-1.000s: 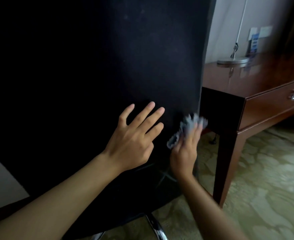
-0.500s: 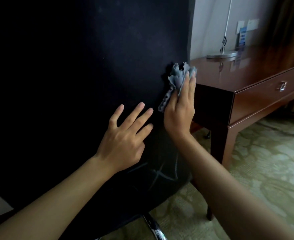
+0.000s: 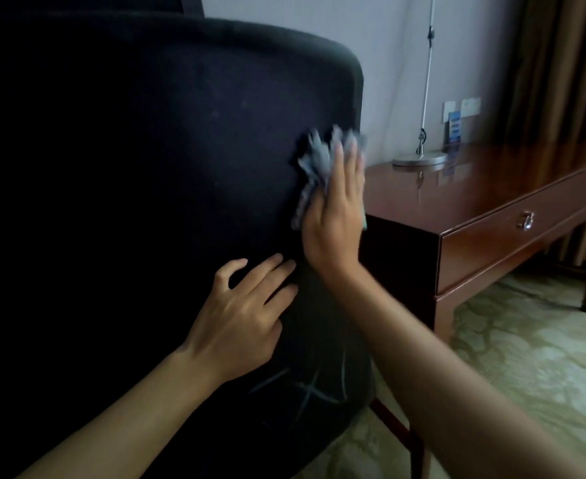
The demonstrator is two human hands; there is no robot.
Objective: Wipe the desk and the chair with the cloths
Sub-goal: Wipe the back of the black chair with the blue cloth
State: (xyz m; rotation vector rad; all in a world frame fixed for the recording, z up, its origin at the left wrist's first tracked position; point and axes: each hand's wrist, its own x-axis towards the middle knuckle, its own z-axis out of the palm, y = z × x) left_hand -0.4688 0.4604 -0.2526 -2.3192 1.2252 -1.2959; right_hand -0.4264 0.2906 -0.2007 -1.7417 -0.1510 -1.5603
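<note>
A: Status on chair?
B: Mid-wipe on the dark upholstered chair backrest [image 3: 146, 202], filling left and centre of frame. Right hand [image 3: 336, 223] flat, fingers straight, pressing the crumpled grey-blue cloth [image 3: 314, 167] against the fabric near the backrest's right edge, centre frame. Cloth pinned under palm and fingers, not gripped in a fist. Left hand [image 3: 246, 316] lower centre, fingers spread and relaxed, resting on the backrest, holding nothing
A: Done vs left?
B: Pale scratch-like marks [image 3: 305, 388] low on the backrest, bottom centre, not yet gone. Top band likely unwiped. Seat out of view, cannot tell. Glossy reddish-brown wooden desk [image 3: 491, 202] at right: no cloth on it, looks untouched, but cannot confirm. Only one cloth visible
A: Delta from earlier frames?
B: Cloth hand up the right edge: well below mid-backrest a second ago, now near the upper corner. Left hand roughly same spot, bracing. Backrest top curve now in frame
</note>
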